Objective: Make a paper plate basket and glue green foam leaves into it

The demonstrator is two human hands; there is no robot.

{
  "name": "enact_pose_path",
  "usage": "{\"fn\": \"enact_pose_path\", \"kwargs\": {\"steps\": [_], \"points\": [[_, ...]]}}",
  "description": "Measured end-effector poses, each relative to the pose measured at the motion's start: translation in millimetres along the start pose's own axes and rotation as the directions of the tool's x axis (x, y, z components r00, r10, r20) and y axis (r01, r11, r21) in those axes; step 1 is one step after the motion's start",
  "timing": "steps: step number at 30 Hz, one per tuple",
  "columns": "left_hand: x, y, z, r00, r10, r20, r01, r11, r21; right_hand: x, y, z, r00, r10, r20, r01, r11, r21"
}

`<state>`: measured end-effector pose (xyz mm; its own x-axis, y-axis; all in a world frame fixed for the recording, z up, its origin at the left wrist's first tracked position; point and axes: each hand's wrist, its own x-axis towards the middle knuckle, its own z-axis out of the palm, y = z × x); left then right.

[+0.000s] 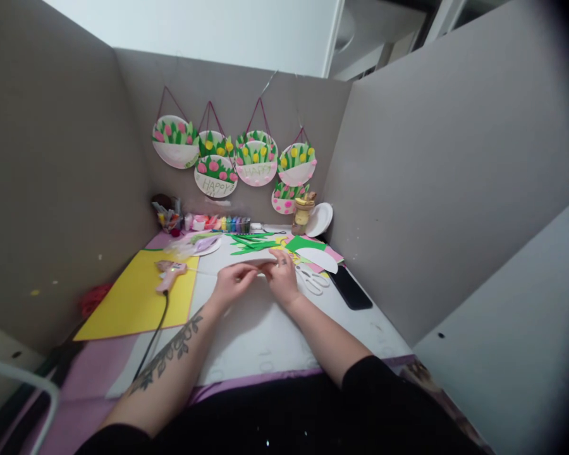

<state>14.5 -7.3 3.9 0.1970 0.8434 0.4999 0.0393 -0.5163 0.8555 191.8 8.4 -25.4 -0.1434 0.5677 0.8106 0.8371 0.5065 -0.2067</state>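
Note:
In the middle of the table my left hand (236, 280) and my right hand (281, 273) meet, fingers pinched together. Between them is a thin white piece with a curved edge, apparently a paper plate (256, 261); my fingers hide most of it. Just beyond lie green paper leaves (249, 243). White-handled scissors (313, 280) rest right of my right hand, near a cut white plate half (317, 259) and a green paper sheet (306, 244). A pink hot glue gun (171, 275) lies on yellow paper (128, 297), left of my left hand.
Paper-plate flower baskets (256, 155) hang on the grey back panel (137, 82). Paint pots (227, 224), a pen holder (169, 218), a jar (301, 218) and white plates (321, 219) line the back. A black phone (351, 287) lies right; the glue gun's cord (156, 332) runs forward.

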Motion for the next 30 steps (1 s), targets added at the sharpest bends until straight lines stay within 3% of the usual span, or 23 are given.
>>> {"fn": "enact_pose_path", "kwargs": {"steps": [2, 5, 8, 13, 22, 27, 30], "points": [[-1.9, 7.0, -5.8, 0.984, 0.082, -0.158, -0.084, 0.996, -0.001, 2.0, 5.6, -2.7, 0.998, -0.011, -0.059, 0.012, 1.0, 0.009], [-1.7, 9.9, -14.3, 0.887, 0.289, -0.361, -0.217, 0.95, 0.226, 4.0, 11.7, -6.6, 0.984, -0.025, -0.175, 0.029, 0.999, 0.021], [3.6, 5.6, -19.4, 0.827, 0.42, -0.373, -0.208, 0.846, 0.491, 5.2, 13.8, -11.0, 0.961, -0.025, -0.277, 0.036, 0.999, 0.036], [10.3, -2.6, -24.3, 0.866, 0.462, -0.193, -0.194, 0.664, 0.722, 5.9, 13.3, -16.6, 0.943, -0.028, -0.331, 0.056, 0.995, 0.078], [12.6, -8.4, -29.1, 0.865, 0.441, -0.238, -0.178, 0.714, 0.678, 4.9, 15.8, -12.1, 0.95, 0.087, -0.299, -0.021, 0.976, 0.217], [17.3, -13.1, -33.7, 0.932, 0.268, -0.243, -0.024, 0.715, 0.699, 5.8, 10.0, -14.7, 0.966, 0.162, -0.2, -0.085, 0.935, 0.344], [19.8, -15.0, -37.5, 0.953, 0.104, -0.286, 0.12, 0.734, 0.668, 5.1, 10.1, -11.0, 0.933, 0.303, -0.193, -0.182, 0.862, 0.473]]}}
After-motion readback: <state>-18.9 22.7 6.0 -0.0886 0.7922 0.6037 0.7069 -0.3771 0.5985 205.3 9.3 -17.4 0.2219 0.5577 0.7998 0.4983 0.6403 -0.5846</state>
